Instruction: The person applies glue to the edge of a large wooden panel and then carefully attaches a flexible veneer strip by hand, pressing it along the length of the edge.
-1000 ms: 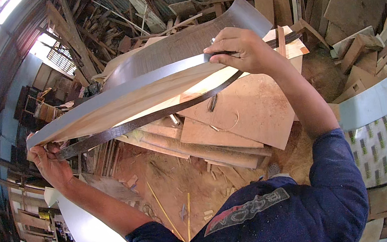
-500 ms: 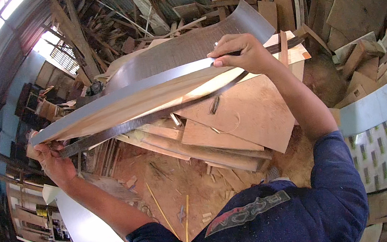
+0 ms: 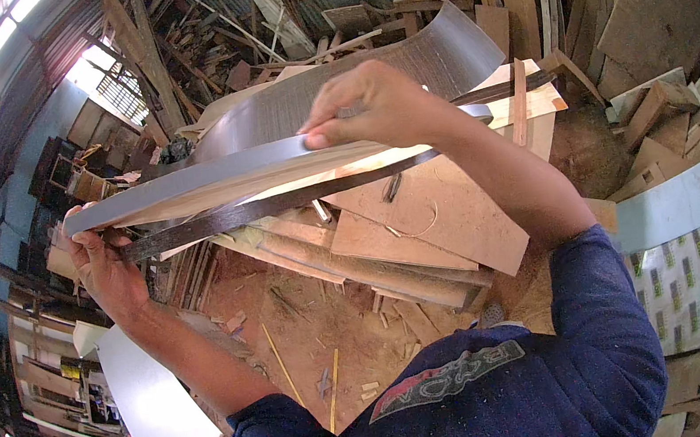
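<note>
A long pale wooden board (image 3: 221,190), its edge faced with a smooth grey strip (image 3: 200,173), slants up from left to right in front of me. My left hand (image 3: 106,266) is closed round its left end, with the fingers partly hidden. Beside that hand starts a long dark strip (image 3: 268,206), which runs below the board to the right; whether I grip it too is unclear. Around the middle of the grey edge my right hand (image 3: 370,108) is closed, thumb and fingertips pressed on the strip. Beyond my right wrist shows the board's rounded right end.
A large curved dark sheet (image 3: 340,86) lies behind the board. Below it are stacked brown wooden panels (image 3: 430,216) with a loose wood piece (image 3: 519,101) across the right side. A white panel (image 3: 157,406) stands left. Two yellow sticks (image 3: 335,390) lie on the dusty floor.
My right hand has slid left along the grey edge, from near the right end toward the middle. The board's rounded right end now shows past my wrist; the left hand keeps its hold.
</note>
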A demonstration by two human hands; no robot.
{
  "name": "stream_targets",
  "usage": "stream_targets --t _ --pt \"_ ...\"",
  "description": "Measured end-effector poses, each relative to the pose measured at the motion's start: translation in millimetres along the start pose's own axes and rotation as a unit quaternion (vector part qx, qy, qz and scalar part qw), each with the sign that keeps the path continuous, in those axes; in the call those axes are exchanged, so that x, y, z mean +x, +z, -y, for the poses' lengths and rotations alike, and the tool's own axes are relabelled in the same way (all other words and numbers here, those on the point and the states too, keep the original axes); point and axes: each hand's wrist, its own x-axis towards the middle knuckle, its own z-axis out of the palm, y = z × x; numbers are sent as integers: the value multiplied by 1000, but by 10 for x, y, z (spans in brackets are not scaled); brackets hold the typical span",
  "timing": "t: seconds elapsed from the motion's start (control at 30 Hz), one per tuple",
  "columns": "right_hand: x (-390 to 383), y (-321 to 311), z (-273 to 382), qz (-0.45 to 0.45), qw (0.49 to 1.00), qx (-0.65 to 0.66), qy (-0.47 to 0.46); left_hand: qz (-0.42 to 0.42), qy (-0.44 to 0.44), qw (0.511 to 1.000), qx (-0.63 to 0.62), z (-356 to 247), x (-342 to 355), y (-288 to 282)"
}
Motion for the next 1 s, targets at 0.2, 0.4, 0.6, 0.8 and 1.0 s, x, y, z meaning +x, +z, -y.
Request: stream_targets --t 0.2,0.4,0.6,0.8,1.0 --pt "505 469 399 -38 996 5 -77 36 0 999 -7 24 11 72" --pt "259 222 145 -20 995 -56 -83 6 -17 999 48 144 61 -317" --pt "-173 -159 -472 -76 975 -178 -111 -50 -49 997 24 388 162 -824" --pt "-482 -673 -613 -21 982 -185 24 -14 -44 998 -29 448 238 -920" --pt "-648 -931 -839 -86 986 -137 38 -15 -35 999 -14 435 264 -1089"
